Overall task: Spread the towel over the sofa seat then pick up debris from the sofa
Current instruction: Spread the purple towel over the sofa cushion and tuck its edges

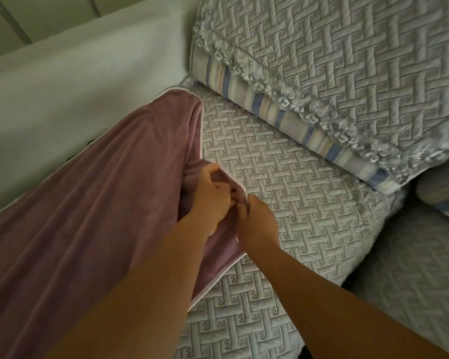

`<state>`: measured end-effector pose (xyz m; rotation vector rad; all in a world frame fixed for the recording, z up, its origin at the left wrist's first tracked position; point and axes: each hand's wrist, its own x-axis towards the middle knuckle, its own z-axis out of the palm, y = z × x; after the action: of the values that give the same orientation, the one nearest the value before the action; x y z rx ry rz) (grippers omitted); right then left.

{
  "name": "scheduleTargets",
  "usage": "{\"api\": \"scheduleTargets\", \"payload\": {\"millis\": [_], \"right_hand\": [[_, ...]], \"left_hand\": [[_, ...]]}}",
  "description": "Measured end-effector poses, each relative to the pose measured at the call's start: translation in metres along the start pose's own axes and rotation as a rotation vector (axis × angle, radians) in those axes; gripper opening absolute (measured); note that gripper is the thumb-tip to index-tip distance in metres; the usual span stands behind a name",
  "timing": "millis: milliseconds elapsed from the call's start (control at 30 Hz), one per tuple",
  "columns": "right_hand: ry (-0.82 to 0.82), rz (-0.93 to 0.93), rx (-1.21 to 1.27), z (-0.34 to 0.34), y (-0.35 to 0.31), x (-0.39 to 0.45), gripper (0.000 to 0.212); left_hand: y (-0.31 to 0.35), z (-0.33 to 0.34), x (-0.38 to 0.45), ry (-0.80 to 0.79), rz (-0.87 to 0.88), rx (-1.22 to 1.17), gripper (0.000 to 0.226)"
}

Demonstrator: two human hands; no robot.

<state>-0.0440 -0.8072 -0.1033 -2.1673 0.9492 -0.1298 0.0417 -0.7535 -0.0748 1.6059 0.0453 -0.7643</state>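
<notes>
A mauve towel (101, 193) with a pale trim lies along the left part of the sofa seat (309, 203), which has a grey quilted cover. The towel runs from the far left corner down to the near left of the view. My left hand (213, 198) is closed on a fold at the towel's right edge. Right beside it, my right hand (257, 224) pinches the same edge with its fingertips. The two hands touch each other over the fold. No debris shows on the seat.
A white armrest or wall panel (75, 86) borders the towel on the left. A quilted backrest cover with a fringed edge (347, 73) lies over a striped cushion (283, 112) at the far right. Another cushion (441, 187) sits at the right edge.
</notes>
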Motion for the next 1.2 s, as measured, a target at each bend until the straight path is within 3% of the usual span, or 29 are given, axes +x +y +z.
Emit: {"api": "scheduleTargets", "payload": {"millis": [100,133,233,400,467,667,833,1000,1200], "right_hand": [[-0.011,0.067,-0.029,-0.020,0.020,0.008,0.019],[-0.019,0.084,-0.049,-0.025,0.026,0.010,0.018],[0.008,0.134,-0.046,-0.041,0.044,0.020,0.019],[0.100,0.197,-0.021,-0.064,0.074,0.043,0.017],[0.128,0.217,-0.008,-0.073,0.087,0.053,0.016],[0.202,0.331,0.037,-0.109,0.141,0.083,0.016],[0.235,0.353,-0.053,-0.148,0.185,0.107,0.023],[0.147,0.288,-0.088,-0.164,0.213,0.122,0.033],[0.156,0.510,-0.047,-0.173,0.252,0.117,0.034]], "left_hand": [[-0.007,0.015,0.014,-0.210,0.325,0.811,0.056],[-0.008,0.019,0.018,-0.260,0.369,0.961,0.056],[-0.009,0.038,0.031,-0.301,0.395,1.161,0.046],[-0.007,0.054,0.054,-0.098,0.409,1.415,0.023],[-0.005,0.060,0.064,-0.048,0.390,1.421,0.017],[0.006,0.138,0.085,-0.087,0.535,1.059,0.010],[0.003,0.203,0.102,-0.080,0.570,1.047,0.014],[-0.006,0.234,0.111,-0.008,0.512,0.999,0.017],[-0.040,0.259,0.107,-0.075,0.441,1.073,0.033]]}}
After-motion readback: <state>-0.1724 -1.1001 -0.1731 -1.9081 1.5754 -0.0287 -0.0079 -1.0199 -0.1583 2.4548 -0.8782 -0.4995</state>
